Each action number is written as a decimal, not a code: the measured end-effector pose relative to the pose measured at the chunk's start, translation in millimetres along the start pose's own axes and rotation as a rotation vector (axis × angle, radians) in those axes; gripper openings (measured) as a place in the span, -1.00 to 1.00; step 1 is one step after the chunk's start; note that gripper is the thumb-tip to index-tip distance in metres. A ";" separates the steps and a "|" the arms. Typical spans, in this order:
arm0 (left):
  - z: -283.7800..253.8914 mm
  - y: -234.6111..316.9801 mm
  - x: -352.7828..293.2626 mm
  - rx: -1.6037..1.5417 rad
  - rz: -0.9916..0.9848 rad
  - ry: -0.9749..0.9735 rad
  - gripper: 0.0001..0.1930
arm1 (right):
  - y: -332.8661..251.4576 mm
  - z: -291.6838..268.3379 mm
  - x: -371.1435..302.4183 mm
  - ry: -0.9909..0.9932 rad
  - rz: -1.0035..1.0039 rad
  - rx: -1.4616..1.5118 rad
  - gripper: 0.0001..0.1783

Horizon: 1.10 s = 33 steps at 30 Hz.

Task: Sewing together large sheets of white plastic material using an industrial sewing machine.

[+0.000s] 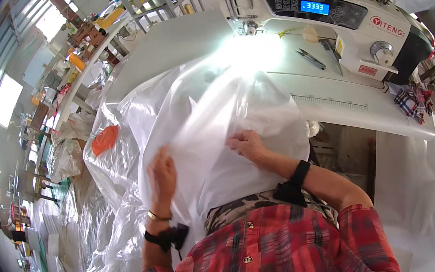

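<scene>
A large, thin white plastic sheet (191,123) drapes from the sewing machine table over my lap, its far end running up to the brightly lit needle area. Fingers bent together, my right hand (250,146) pinches a fold near the middle of the sheet. My left hand (162,173) is at the sheet's left part, its fingers smeared by motion, so its grip is unclear. Beyond both hands stands the white sewing machine (305,13) with a lit blue display; glare hides its needle and foot.
Thread snips (310,58) lie on the table (338,92), right of the glare. A checked cloth (413,101) sits at the right corner, above another hanging white sheet (419,191). Clear plastic with an orange patch (105,140) spreads at left, beside a cluttered shelf (74,90).
</scene>
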<state>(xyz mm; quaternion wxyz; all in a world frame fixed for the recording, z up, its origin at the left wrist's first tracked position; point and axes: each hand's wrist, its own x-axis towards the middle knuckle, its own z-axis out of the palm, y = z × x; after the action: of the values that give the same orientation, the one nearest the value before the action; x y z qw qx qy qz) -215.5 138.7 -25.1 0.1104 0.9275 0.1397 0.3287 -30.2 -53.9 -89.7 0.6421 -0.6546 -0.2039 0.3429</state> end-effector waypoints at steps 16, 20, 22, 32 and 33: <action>-52.2 43.2 73.8 0.101 0.307 -0.069 -0.87 | -71.4 -30.4 -106.6 -0.740 0.000 0.154 -0.76; -37.6 42.2 62.9 -0.051 0.177 -0.100 -0.86 | -63.7 -25.1 -105.2 -0.535 -0.081 0.070 -0.74; -33.9 40.6 60.0 -0.079 0.136 -0.126 -0.84 | -73.5 -25.1 -101.6 -0.437 -0.120 -0.171 -0.75; -39.6 43.6 59.3 -0.146 0.146 -0.121 -0.87 | -132.6 -5.3 -46.4 -0.194 -0.638 -1.324 -0.36; -41.0 44.6 60.5 -0.132 0.164 -0.119 -0.88 | -132.1 -6.0 -38.4 -0.195 -0.640 -1.325 -0.36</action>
<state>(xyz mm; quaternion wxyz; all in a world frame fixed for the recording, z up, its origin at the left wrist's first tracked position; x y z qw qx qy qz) -188.4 121.7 54.3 0.1520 0.9443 0.0349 0.2897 -29.2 -73.0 46.6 0.1601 -0.7800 -0.6050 0.0008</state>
